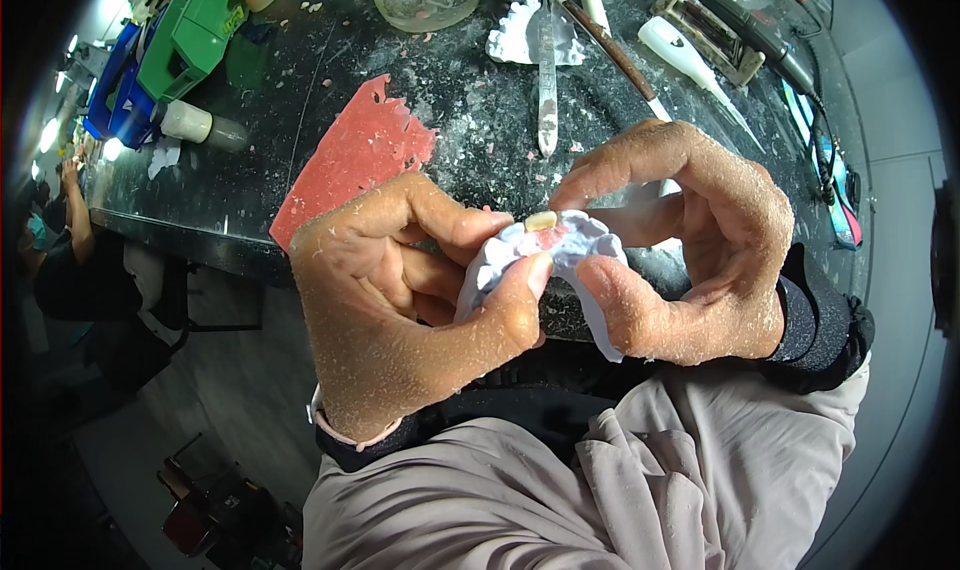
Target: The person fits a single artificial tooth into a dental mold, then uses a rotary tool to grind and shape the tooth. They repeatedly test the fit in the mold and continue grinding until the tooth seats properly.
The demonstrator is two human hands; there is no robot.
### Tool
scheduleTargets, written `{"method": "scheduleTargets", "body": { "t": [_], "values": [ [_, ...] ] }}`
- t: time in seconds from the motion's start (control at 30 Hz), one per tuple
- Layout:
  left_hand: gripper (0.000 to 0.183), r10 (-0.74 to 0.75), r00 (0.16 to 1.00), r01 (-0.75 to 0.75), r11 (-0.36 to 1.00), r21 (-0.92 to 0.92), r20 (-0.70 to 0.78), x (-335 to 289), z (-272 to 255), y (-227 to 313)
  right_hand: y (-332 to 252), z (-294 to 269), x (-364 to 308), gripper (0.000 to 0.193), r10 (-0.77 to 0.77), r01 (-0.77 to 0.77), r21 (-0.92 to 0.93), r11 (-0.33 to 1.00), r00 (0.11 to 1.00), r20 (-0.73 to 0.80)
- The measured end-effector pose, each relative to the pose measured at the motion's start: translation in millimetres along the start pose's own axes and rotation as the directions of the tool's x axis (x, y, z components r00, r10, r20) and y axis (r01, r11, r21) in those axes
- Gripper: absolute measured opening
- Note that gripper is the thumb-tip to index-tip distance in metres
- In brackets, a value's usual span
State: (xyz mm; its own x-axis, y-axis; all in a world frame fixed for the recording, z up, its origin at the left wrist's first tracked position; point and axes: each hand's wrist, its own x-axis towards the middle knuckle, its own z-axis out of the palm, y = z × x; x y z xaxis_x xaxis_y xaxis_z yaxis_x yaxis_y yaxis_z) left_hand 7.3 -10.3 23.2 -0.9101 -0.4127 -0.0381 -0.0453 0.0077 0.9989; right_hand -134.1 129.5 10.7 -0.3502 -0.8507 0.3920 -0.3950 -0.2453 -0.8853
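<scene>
Flecked with pale dust, a left hand [375, 315] grips a white dental cast [585, 244] between thumb and fingers over the near edge of a dark counter [285, 110]. Opposite, the right hand [738, 260] curls thumb and fingers around the cast's other side; whether its grip is pressing cannot be told. One yellowish tooth [541, 221] sits at the arch's front, above pink wax [549, 238]. Toward the counter's left edge stands a green bin [188, 45]; a ragged red wax sheet [350, 160] lies nearer the near edge, left of a metal spatula [547, 95].
</scene>
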Motion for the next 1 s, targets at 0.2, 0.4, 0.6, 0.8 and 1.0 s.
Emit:
{"method": "scheduleTargets", "body": {
  "t": [0.2, 0.4, 0.6, 0.8, 1.0],
  "values": [
    [0.025, 0.281, 0.957, -0.289, 0.929, 0.232, 0.065, 2.0, -9.2, -5.4, -12.2, -6.7, 0.3, 0.043, 0.183, -0.184, 0.004, 0.983, 0.976, 0.119],
    [0.043, 0.5, 0.801, -0.597, 0.71, 0.373, 0.33, 8.5, -36.8, -14.3, 1.0, -9.9, 5.6, 0.046, -0.13, 0.136, -0.041, 0.99, 0.983, 0.13],
    [0.036, 0.405, 0.852, -0.498, 0.823, 0.273, 0.333, -0.4, -38.5, -1.5, 10.2, -0.8, 5.9, 0.039, -0.336, 0.339, -0.024, 0.941, 0.939, 0.07],
    [0.041, 0.585, 0.803, -0.595, 0.798, 0.1, 0.111, 4.6, -25.7, -26.0, 12.5, -3.9, 7.3, 0.035, -0.352, 0.356, -0.02, 0.934, 0.93, 0.106],
    [0.035, 0.546, 0.828, -0.557, 0.827, 0.075, 0.128, 0.6, -25.8, -26.6, 15.3, -2.5, 6.5, 0.033, -0.375, 0.376, 0.0, 0.927, 0.924, 0.077]
  ]
}}
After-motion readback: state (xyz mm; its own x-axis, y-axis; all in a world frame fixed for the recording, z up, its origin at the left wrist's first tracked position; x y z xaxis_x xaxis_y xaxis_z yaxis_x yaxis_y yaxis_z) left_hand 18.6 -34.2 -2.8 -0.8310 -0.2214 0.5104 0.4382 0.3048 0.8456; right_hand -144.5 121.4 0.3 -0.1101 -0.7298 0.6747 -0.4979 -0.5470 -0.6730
